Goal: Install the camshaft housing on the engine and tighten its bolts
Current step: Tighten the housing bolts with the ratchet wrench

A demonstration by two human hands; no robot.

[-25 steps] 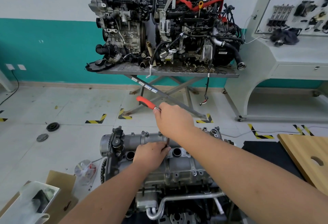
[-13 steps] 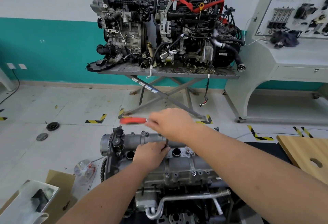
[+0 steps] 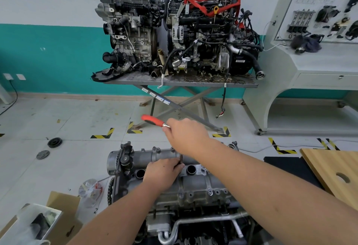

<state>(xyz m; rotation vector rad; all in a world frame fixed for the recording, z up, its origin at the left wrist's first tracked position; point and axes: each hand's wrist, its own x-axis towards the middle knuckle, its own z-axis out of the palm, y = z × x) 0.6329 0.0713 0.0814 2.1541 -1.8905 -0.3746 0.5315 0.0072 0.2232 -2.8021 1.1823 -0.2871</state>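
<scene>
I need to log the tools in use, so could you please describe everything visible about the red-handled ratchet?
The ratchet has a red handle with a short bare metal neck. The handle points up and left, over the floor beyond the engine. The right hand grips it, hiding its head. A dark shaft runs down from under that hand to the grey housing, where the left hand pinches it.

Single head-worn view, forward and down, close above the engine (image 3: 174, 186).

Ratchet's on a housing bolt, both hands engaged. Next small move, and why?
Probably another swing of the ratchet: the right hand grips it, the left hand steadies its extension on the camshaft housing. Whether the bolt is seated can't be seen.
</scene>
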